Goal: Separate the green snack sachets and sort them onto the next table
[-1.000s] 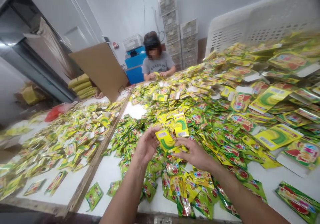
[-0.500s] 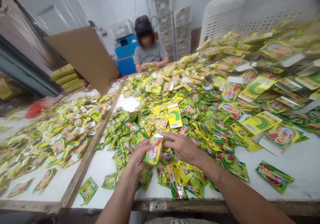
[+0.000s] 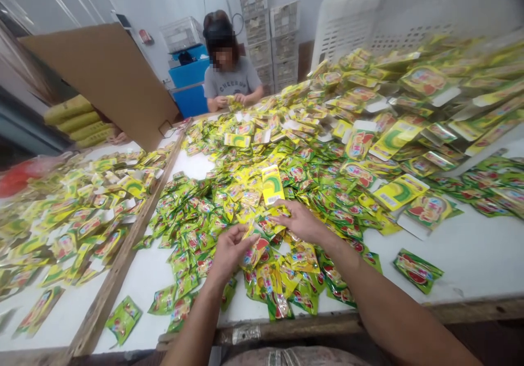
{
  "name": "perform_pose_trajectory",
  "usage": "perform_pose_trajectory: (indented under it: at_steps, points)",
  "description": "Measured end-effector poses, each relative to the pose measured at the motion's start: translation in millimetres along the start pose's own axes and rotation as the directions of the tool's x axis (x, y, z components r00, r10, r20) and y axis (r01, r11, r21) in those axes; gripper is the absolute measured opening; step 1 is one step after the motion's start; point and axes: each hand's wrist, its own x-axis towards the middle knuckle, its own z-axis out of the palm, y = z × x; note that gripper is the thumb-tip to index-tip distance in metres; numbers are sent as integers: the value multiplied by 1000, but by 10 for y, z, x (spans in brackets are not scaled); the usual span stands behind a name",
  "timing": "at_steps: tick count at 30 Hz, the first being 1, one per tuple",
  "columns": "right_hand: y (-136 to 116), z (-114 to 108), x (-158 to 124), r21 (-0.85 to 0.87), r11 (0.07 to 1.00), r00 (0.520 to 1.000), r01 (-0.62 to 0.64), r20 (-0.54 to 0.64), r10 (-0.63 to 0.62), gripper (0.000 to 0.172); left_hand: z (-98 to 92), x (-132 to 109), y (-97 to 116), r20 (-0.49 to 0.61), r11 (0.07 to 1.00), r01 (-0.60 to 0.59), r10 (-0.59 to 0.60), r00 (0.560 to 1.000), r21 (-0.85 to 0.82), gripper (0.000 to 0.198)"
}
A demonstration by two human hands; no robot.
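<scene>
My left hand (image 3: 232, 249) is closed around a small printed carton (image 3: 254, 252), thumb across its face. My right hand (image 3: 301, 220) is just right of it, thumb and fingers pinched on a green and yellow packet (image 3: 268, 226) at the carton's upper end. How far the packet sits in the carton I cannot tell. A yellow carton (image 3: 272, 185) with a green banana print lies just beyond my right fingertips. Beneath and around both hands spreads a heap of green foil packets (image 3: 196, 202), with yellow packets (image 3: 301, 259) among them.
A large pile of cartons (image 3: 393, 137) spills from a white basket (image 3: 368, 22) at right. A wooden strip (image 3: 123, 257) divides off more cartons (image 3: 94, 219) at left. Opposite, a person (image 3: 233, 77) handles a yellow item. A cardboard sheet (image 3: 106, 77) leans at back left.
The view has shifted slightly, moving the scene leftward. My right hand has gone from the carton's top edge to pinching a packet there. My left hand keeps the carton.
</scene>
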Motion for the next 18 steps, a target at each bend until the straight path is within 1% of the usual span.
perform_pose_trajectory:
  at_steps: [4,6,9,11,13,15,18]
  points:
    - [70,-23,3,4,996,990,86,115,-86,29,-29,13,-60,2,1000,15,-15,1000,15,33]
    - [77,-5,2,10,995,987,103,126,-103,27,-21,10,-70,-4,999,-1,1,1000,40,32]
    - [60,58,7,29,994,993,104,61,-105,24,23,2,-47,2,993,-45,45,999,110,32]
    - [33,109,10,56,994,995,95,-33,-93,26,54,4,-18,6,991,-64,64,998,120,33]
    - [-1,153,8,75,994,990,80,-121,-70,27,72,13,9,-16,994,-71,72,997,88,35]
    - [-35,184,-3,48,996,986,79,-148,-71,26,76,25,25,-48,996,-77,79,996,43,36]
    - [-71,205,-28,20,990,980,136,-148,-132,21,62,27,35,-52,998,-62,60,997,-34,34]
